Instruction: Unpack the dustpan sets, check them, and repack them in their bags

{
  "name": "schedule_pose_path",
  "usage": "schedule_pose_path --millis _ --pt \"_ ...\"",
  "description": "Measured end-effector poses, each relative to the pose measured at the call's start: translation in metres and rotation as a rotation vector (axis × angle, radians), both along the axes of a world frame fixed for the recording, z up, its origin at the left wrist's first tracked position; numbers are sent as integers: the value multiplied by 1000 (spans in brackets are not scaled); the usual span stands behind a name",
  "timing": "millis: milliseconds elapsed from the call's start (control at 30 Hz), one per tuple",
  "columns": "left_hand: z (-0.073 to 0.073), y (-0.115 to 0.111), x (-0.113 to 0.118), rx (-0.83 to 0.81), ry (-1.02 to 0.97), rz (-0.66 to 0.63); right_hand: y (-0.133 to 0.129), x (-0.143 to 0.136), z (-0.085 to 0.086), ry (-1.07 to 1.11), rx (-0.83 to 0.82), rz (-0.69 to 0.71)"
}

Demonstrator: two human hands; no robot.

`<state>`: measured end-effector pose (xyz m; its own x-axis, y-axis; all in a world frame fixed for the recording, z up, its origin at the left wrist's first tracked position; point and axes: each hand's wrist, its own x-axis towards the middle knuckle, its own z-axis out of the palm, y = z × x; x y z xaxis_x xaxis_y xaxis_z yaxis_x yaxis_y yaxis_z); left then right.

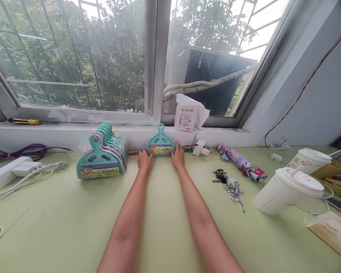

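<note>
A turquoise mini dustpan and brush set (160,141) stands upright at the back of the table, against the low wall under the window. My left hand (144,158) grips its left edge, with the thumb in front. At its right edge my right hand (177,156) closes round the side, index finger pointing up. Both arms reach straight forward over the tabletop. To the left stands a row of similar dustpan sets (100,157) in clear wrapping, turquoise, pink and yellow, lined up one behind another.
On the left lie a white power strip (10,172) and bundled cables (25,151). A screwdriver (24,121) rests on the sill, as does a white wrapped box (187,113). Rightward are keys (229,184), a folded umbrella (241,161) and lidded cups (284,193).
</note>
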<state>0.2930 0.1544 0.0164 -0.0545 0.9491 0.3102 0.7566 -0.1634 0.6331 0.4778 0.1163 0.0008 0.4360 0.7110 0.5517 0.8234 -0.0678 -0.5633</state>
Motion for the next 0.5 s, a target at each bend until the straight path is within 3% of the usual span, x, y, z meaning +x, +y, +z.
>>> schedule_pose_path --millis 333,500 --pt "-3 -14 -12 38 -93 10 -45 -22 14 -126 78 -128" --pt "0 -38 -20 125 -211 27 -73 -38 18 -149 29 -19"
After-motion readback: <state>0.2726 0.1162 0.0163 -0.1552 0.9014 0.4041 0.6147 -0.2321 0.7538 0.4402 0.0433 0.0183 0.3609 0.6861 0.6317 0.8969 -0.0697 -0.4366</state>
